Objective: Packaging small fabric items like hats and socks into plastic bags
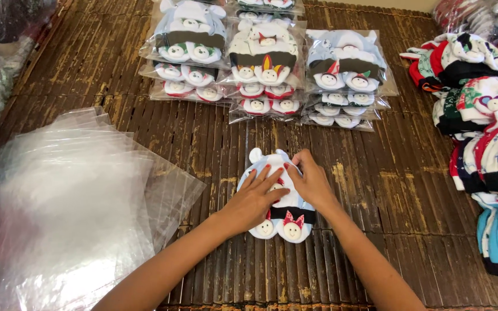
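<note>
— Why do both hands lie flat like that?

— They press a small knitted baby set (278,198) down against the bamboo-slat mat (376,190), which serves as the surface here. The left hand (255,198) rests with its fingers (259,175) spread over the middle of the bundle; the right hand (312,181) has its fingers (295,164) curled onto the upper edge, pinching or tucking the soft cloth there. My guess is that flattening keeps the pieces stacked and neat.

— Where exactly is the set?

— In the middle of the mat, directly under both palms, well apart from everything else. It looks soft and stretchy: pale blue-white knit, a dark band across it, two round little faces at the near end, one with a red bow, and a rounded ear sticking out at the top.

— And the things around?

— To the left, a loose heap of clear plastic bags (70,201), glossy and slippery, fanned out within easy reach. At the far side, three stacks of bagged sets (266,63) sit side by side, each sealed in shiny film, overlapped like shingles so the faces show. To the right, a pile of unbagged knitwear (485,132) in red, green, white and blue, crumpled and thick.

— The mat itself?

— Dark brown narrow slats, ridged, worn pale in patches.
</note>
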